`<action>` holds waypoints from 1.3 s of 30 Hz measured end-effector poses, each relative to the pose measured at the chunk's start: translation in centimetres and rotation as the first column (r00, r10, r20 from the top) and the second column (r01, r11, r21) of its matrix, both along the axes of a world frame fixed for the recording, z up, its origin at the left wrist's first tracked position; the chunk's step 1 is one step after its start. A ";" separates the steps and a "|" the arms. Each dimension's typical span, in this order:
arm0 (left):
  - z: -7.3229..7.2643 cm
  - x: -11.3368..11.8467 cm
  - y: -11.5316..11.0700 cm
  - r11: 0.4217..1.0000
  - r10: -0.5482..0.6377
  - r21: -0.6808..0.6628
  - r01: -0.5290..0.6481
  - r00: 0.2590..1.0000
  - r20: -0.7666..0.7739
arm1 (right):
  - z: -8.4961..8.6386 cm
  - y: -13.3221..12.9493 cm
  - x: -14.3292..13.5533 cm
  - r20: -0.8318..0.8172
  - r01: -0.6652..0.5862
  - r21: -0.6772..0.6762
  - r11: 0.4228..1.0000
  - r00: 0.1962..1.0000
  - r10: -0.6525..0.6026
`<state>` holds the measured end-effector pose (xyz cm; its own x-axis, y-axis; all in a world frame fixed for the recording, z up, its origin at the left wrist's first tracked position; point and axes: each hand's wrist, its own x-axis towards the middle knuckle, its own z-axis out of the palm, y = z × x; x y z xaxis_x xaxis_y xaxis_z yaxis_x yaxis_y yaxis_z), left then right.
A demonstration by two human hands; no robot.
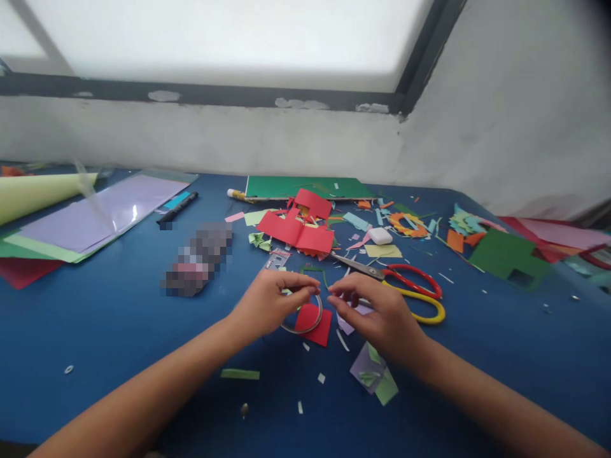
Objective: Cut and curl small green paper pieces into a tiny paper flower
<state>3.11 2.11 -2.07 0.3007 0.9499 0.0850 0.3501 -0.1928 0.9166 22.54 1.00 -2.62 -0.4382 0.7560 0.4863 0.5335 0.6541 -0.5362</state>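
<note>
My left hand is closed in a pinch at a thin, pale ring, which hangs below its fingers. Part of the ring is hidden behind the hand. Facing it across a small gap, my right hand has its thumb and forefinger tips drawn close together; whatever they hold, if anything, is too small to make out. A red paper square lies behind and below the ring. Scissors with red and yellow handles rest just beyond my right hand. Lilac paper is partly covered by that hand.
Cut red paper and many coloured scraps litter the blue table. A green sheet lies by the wall. Plastic-wrapped paper sheets, a black pen and a pixelated object are left. A white case sits among scraps.
</note>
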 end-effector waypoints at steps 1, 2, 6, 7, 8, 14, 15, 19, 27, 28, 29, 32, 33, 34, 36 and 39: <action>0.1 0.2 -0.2 1.000 -0.010 -0.005 0.010 1.000 -0.004 | 0.0 -0.1 0.0 -0.014 0.000 0.011 1.000 1.000 0.000; 0.3 0.3 -0.4 1.000 -0.019 -0.011 0.019 1.000 -0.008 | -0.1 -0.1 0.1 -0.027 -0.004 0.023 1.000 1.000 0.004; 0.6 0.6 -0.9 0.995 -0.075 -0.063 0.073 0.997 -0.027 | -0.4 -0.3 0.4 -0.063 -0.064 0.096 0.993 0.996 0.070; 0.6 0.6 -1.0 0.992 -0.089 -0.089 0.086 0.996 -0.029 | -0.6 -0.3 0.6 -0.061 -0.091 0.116 0.989 0.993 0.099; 0.6 0.7 -1.1 0.988 -0.104 -0.117 0.100 0.994 -0.029 | -0.7 -0.2 0.7 -0.052 -0.119 0.135 0.984 0.991 0.127; 0.8 0.8 -1.6 0.922 -0.252 -0.309 0.235 0.967 -0.018 | -1.0 0.0 1.4 0.086 -0.233 0.256 0.938 0.972 0.218; 1.0 0.8 -1.5 0.912 -0.277 -0.321 0.254 0.960 -0.027 | -1.0 0.1 1.4 0.111 -0.232 0.265 0.936 0.971 0.210; 1.6 -0.1 -0.7 0.972 -0.191 -0.181 0.153 0.958 -0.216 | -0.5 0.4 1.6 0.164 -0.159 0.231 0.960 0.979 0.123; 2.0 -2.1 0.9 0.977 -0.034 0.142 0.160 0.773 -0.634 | 2.0 1.1 3.5 0.267 -0.082 0.109 0.991 0.962 0.050; 1.9 -2.1 0.9 0.970 -0.076 0.122 0.210 0.739 -0.669 | 2.1 1.0 3.5 0.284 -0.096 0.095 0.991 0.957 0.065; 1.8 -2.0 0.8 0.962 -0.117 0.098 0.255 0.709 -0.695 | 2.1 1.0 3.6 0.301 -0.112 0.078 0.991 0.950 0.084; 1.2 -1.7 0.6 0.945 -0.183 0.058 0.322 0.667 -0.722 | 1.3 0.8 3.9 0.340 -0.172 0.019 0.985 0.928 0.155; 1.1 -1.7 0.5 0.940 -0.196 0.053 0.337 0.661 -0.724 | 0.9 0.8 4.0 0.344 -0.190 -0.001 0.982 0.922 0.179; 0.9 -1.6 0.5 0.934 -0.210 0.047 0.354 0.651 -0.730 | 0.4 0.8 4.2 0.343 -0.208 -0.017 0.978 0.917 0.201; 0.6 -1.6 0.5 0.920 -0.237 0.036 0.390 0.628 -0.741 | -0.6 1.0 4.7 0.326 -0.228 -0.024 0.973 0.919 0.224; 0.3 -1.8 0.6 0.910 -0.256 0.028 0.413 0.615 -0.745 | -1.3 1.2 5.5 0.289 -0.208 0.004 0.978 0.937 0.198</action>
